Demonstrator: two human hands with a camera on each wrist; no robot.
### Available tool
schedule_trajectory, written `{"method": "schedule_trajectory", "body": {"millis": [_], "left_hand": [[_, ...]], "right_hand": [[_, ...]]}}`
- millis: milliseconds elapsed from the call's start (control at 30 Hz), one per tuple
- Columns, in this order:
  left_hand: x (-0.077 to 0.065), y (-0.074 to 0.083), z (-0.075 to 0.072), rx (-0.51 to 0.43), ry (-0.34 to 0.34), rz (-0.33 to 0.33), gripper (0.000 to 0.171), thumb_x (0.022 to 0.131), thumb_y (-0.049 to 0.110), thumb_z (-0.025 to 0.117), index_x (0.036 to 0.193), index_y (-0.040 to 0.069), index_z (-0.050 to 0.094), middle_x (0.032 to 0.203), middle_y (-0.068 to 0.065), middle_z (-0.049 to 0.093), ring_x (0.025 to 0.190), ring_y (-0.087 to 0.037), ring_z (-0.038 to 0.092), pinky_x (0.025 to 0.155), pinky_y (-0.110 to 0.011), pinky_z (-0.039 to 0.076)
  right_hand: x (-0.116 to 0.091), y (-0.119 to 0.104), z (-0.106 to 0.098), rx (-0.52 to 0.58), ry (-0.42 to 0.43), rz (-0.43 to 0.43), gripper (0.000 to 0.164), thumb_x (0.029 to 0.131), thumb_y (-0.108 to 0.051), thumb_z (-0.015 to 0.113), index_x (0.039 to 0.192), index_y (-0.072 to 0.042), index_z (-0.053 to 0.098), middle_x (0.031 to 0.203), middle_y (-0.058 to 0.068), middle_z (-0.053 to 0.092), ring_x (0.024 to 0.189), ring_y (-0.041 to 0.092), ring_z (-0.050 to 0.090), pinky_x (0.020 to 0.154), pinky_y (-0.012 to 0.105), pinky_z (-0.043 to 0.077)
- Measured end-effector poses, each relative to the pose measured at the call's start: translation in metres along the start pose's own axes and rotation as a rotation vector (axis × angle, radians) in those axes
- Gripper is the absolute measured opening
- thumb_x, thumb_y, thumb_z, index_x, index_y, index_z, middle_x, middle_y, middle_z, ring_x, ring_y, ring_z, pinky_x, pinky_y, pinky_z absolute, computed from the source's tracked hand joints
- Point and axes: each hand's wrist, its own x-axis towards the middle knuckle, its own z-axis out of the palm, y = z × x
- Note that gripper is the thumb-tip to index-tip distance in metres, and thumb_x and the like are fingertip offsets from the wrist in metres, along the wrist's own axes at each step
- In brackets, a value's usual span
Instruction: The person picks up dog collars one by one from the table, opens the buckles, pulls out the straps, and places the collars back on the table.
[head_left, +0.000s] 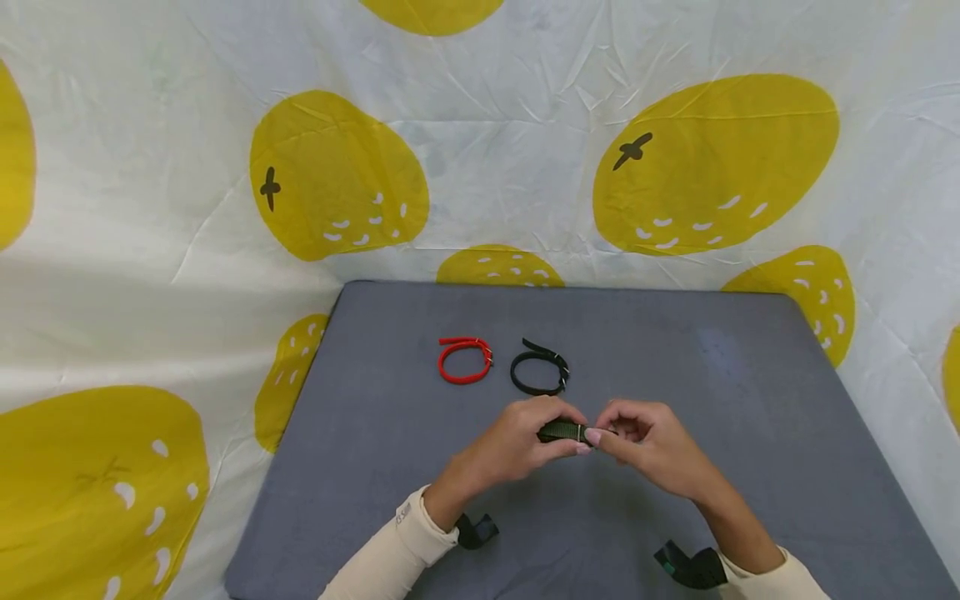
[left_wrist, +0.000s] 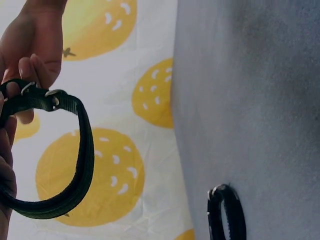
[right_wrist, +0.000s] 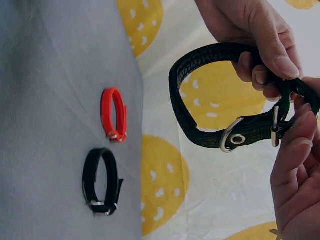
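Note:
A dark green webbing collar [right_wrist: 192,130] is bent into a loop and held up over the table by both hands. My left hand [head_left: 517,442] grips the band between thumb and fingers. My right hand [head_left: 652,442] pinches the strap by the metal buckle [right_wrist: 275,127], with its fingertips close to those of the left. Beside the buckle, a D-ring [right_wrist: 230,135] and a round eyelet show on the band. The strap end is partly hidden by the fingers.
A red collar [head_left: 465,380] and a black collar [head_left: 536,392], both buckled into loops, lie side by side on the grey table [head_left: 375,500] beyond the hands. A white cloth with yellow fruit prints [head_left: 510,167] hangs behind the table.

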Motion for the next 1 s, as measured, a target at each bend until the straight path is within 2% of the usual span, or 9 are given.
{"method": "schedule_trajectory", "body": {"millis": [133,333,567,667,800,1000], "left_hand": [[-0.001,0.004,0.000,-0.019,0.031,-0.010,0.022,0.087,0.022,0.069,0.105,0.014,0.063,0.096,0.006,0.060,0.079,0.002,0.049,0.069,-0.008,0.042],[0.000,0.010,-0.002,-0.091,0.071,-0.047,0.020,0.087,0.020,0.070,0.104,0.014,0.063,0.093,0.005,0.061,0.073,0.001,0.049,0.063,-0.010,0.043],[-0.003,0.007,-0.003,-0.166,0.112,-0.013,0.017,0.087,0.017,0.069,0.102,0.015,0.063,0.089,0.005,0.062,0.067,0.004,0.048,0.059,-0.013,0.044],[-0.003,0.006,-0.004,-0.150,0.108,0.002,0.016,0.086,0.017,0.069,0.101,0.014,0.064,0.090,0.005,0.062,0.068,0.004,0.048,0.061,-0.011,0.043],[-0.002,0.007,-0.005,-0.117,0.086,0.018,0.018,0.085,0.017,0.071,0.101,0.012,0.065,0.092,0.004,0.062,0.073,0.003,0.049,0.064,-0.010,0.043],[0.000,0.015,-0.008,-0.086,0.068,-0.001,0.020,0.084,0.014,0.072,0.102,0.011,0.064,0.093,0.002,0.063,0.074,0.001,0.050,0.065,-0.009,0.043]], "right_hand": [[0.000,-0.001,0.000,0.058,-0.006,-0.005,0.012,0.092,0.000,0.058,0.085,-0.010,0.060,0.057,0.001,0.042,0.043,0.012,0.032,0.038,0.026,0.033],[0.000,-0.006,-0.001,0.200,-0.029,-0.049,0.018,0.092,0.010,0.049,0.082,-0.005,0.053,0.068,0.005,0.042,0.049,0.018,0.039,0.044,0.032,0.036],[0.004,-0.005,0.001,0.377,-0.074,-0.228,0.023,0.087,0.021,0.037,0.079,0.001,0.046,0.069,0.009,0.039,0.051,0.021,0.039,0.046,0.036,0.039],[0.005,-0.004,0.002,0.368,-0.083,-0.215,0.023,0.089,0.019,0.038,0.080,0.000,0.048,0.069,0.008,0.039,0.050,0.021,0.038,0.044,0.035,0.038],[0.006,-0.003,0.002,0.279,-0.096,-0.160,0.026,0.091,0.015,0.044,0.078,-0.005,0.054,0.064,0.003,0.037,0.044,0.015,0.034,0.039,0.030,0.033],[0.007,-0.004,0.001,0.191,-0.085,-0.121,0.030,0.091,0.011,0.050,0.072,-0.012,0.055,0.058,0.002,0.035,0.043,0.012,0.031,0.038,0.027,0.029]]}}
